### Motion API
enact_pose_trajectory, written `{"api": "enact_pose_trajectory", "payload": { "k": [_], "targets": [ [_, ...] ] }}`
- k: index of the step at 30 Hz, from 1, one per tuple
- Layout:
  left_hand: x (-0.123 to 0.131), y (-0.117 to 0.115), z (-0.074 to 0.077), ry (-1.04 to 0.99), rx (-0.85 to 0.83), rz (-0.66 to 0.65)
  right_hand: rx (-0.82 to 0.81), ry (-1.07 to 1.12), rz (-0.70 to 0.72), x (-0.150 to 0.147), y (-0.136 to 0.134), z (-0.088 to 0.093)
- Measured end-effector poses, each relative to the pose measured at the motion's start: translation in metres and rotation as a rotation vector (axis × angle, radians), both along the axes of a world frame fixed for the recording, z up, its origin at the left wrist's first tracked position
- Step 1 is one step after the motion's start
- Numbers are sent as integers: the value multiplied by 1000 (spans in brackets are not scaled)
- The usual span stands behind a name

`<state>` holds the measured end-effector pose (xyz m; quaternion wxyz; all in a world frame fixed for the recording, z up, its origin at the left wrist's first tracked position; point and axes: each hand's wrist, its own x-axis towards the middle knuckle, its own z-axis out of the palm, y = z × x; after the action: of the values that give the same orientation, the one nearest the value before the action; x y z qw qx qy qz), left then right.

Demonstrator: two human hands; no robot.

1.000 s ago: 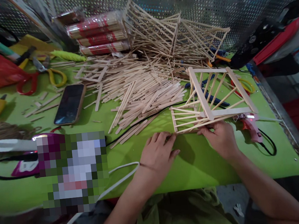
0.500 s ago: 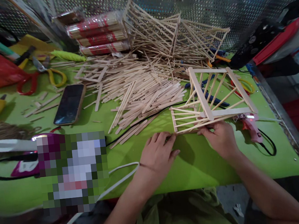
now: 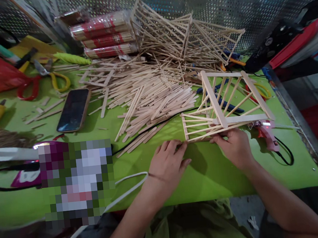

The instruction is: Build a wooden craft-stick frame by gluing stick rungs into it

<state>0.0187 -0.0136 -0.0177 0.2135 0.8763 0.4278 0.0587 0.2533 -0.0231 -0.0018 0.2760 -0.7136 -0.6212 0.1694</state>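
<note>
A frame of glued wooden sticks (image 3: 216,101), made of flat craft sticks and thin round ones, stands on the green table at the right. My right hand (image 3: 235,147) grips its lower front edge, thumb and fingers closed round the sticks. Beside the frame's left end, my left hand (image 3: 169,161) lies palm down on the table with its fingers stretched out. One of its fingertips is at the near left corner of the frame; whether it touches cannot be made out. A pink glue gun (image 3: 268,136) lies just right of my right hand.
A heap of loose sticks (image 3: 153,93) spreads over the middle. Behind it are wrapped stick bundles (image 3: 104,34) and a larger stick structure (image 3: 184,36). To the left lie a phone (image 3: 73,111), red-handled scissors (image 3: 29,87) and a white cable (image 3: 131,180). A black cord crosses the table.
</note>
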Motion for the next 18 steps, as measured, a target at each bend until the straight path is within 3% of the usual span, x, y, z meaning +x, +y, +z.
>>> {"api": "enact_pose_trajectory", "payload": {
  "k": [18],
  "targets": [
    [0,2,-4,-7,-3,1,0,33,15,-2,0,-1]
  ]
}}
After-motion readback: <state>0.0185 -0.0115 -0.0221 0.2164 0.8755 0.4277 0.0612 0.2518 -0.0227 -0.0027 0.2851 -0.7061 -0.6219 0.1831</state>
